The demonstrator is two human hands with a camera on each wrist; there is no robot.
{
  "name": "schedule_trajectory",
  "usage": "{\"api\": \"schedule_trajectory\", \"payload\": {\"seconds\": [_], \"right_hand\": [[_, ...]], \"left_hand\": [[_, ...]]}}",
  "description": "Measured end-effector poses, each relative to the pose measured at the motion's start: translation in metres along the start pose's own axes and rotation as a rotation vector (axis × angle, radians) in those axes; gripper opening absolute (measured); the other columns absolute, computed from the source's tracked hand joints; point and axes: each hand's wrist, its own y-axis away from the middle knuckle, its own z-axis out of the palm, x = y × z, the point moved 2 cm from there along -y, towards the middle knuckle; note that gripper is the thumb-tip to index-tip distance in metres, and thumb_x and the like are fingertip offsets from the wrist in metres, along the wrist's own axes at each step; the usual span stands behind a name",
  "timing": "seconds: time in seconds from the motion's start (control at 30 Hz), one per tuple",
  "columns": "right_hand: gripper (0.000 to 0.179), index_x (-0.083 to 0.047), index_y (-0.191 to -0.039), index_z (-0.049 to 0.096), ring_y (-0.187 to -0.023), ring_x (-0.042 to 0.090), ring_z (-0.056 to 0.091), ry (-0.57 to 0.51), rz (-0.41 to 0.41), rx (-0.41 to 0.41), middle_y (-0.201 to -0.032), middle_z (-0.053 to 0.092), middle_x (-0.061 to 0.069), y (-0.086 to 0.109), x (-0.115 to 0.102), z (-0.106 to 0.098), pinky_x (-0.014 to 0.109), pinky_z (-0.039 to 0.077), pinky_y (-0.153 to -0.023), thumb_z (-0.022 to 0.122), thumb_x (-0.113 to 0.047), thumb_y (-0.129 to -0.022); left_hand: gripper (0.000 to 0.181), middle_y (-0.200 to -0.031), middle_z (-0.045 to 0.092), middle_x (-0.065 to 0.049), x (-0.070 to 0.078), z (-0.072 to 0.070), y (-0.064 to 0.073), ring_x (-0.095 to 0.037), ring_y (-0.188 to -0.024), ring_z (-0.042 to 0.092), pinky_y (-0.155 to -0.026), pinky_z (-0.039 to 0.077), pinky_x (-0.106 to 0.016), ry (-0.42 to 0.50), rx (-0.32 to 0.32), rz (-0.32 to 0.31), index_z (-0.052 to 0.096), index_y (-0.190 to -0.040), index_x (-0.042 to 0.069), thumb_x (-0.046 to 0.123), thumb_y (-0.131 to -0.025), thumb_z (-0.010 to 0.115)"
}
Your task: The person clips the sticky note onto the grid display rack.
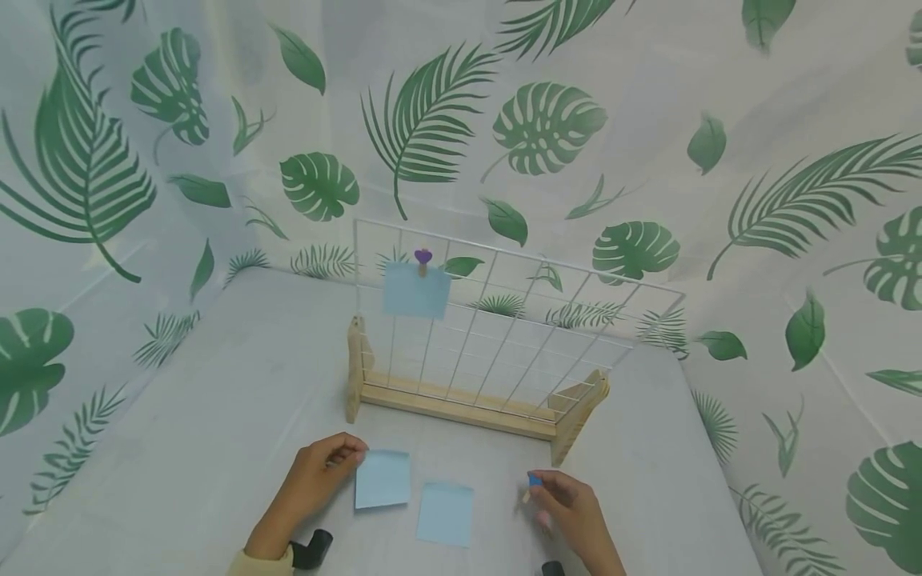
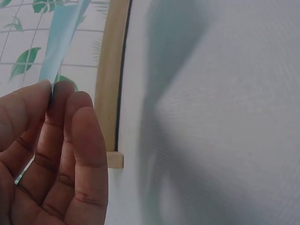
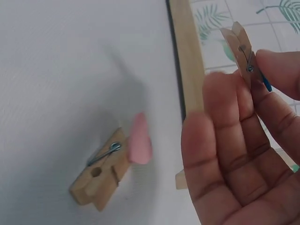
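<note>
My left hand [image 1: 317, 478] pinches the upper left corner of a light blue paper note [image 1: 383, 480], which in the left wrist view rises from between thumb and fingertips. Between the thumb and fingers of my right hand [image 1: 579, 512] is a small wooden clothespin [image 3: 244, 56] with a blue piece at the pinched end. Its bare wooden tips point away from the hand. Below the right hand, a second clothespin [image 3: 101, 173] with a pink piece lies on the white surface. Another light blue note [image 1: 446, 514] lies flat between the hands.
Beyond the hands stands a white wire grid [image 1: 490, 320] on a wooden base [image 1: 461, 412]. A third blue note [image 1: 414, 292] hangs at its upper left from a clothespin with a purple heart [image 1: 422, 258]. Leaf-printed sheeting [image 1: 446, 192] surrounds the white surface.
</note>
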Motion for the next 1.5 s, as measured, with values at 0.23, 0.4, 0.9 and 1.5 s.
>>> {"api": "schedule_trajectory", "payload": {"seconds": [0.23,0.4,0.9,1.5], "right_hand": [[0.028,0.008,-0.124,0.072,-0.090,0.009,0.075,-0.083,-0.022,-0.022,-0.105,0.076,0.013,0.002,-0.006,-0.003,0.019,0.058,-0.086,0.072,-0.010,-0.103],[0.028,0.010,-0.125,0.071,-0.087,0.008,0.074,-0.096,-0.058,-0.009,-0.101,0.078,0.015,0.004,-0.012,-0.006,0.020,0.059,-0.084,0.071,-0.008,-0.104],[0.021,0.011,-0.117,0.072,-0.079,0.009,0.074,-0.143,-0.085,0.096,-0.091,0.077,0.012,0.005,-0.021,-0.010,0.022,0.063,-0.076,0.074,0.000,-0.100],[0.024,0.012,-0.121,0.069,-0.084,0.008,0.075,-0.158,-0.092,0.103,-0.098,0.075,0.011,0.010,-0.033,-0.020,0.021,0.063,-0.079,0.074,0.001,-0.100]], "left_hand": [[0.006,-0.093,0.073,0.007,0.007,-0.003,-0.001,-0.008,-0.087,0.066,-0.079,0.059,-0.025,0.051,0.009,0.011,0.078,-0.108,0.009,0.010,-0.103,0.074],[0.007,-0.091,0.073,0.002,0.010,-0.004,-0.002,-0.009,-0.082,0.067,-0.072,0.061,-0.022,0.119,0.012,-0.006,0.077,-0.108,0.005,0.005,-0.102,0.073],[0.009,-0.094,0.074,-0.001,0.023,-0.004,-0.003,-0.011,-0.083,0.069,-0.072,0.064,-0.026,0.196,0.033,-0.024,0.077,-0.110,0.003,0.005,-0.103,0.073],[0.004,-0.087,0.074,0.001,0.038,-0.008,-0.006,-0.012,-0.080,0.072,-0.072,0.064,-0.024,0.210,0.046,0.003,0.075,-0.104,0.005,0.005,-0.101,0.076]]}}
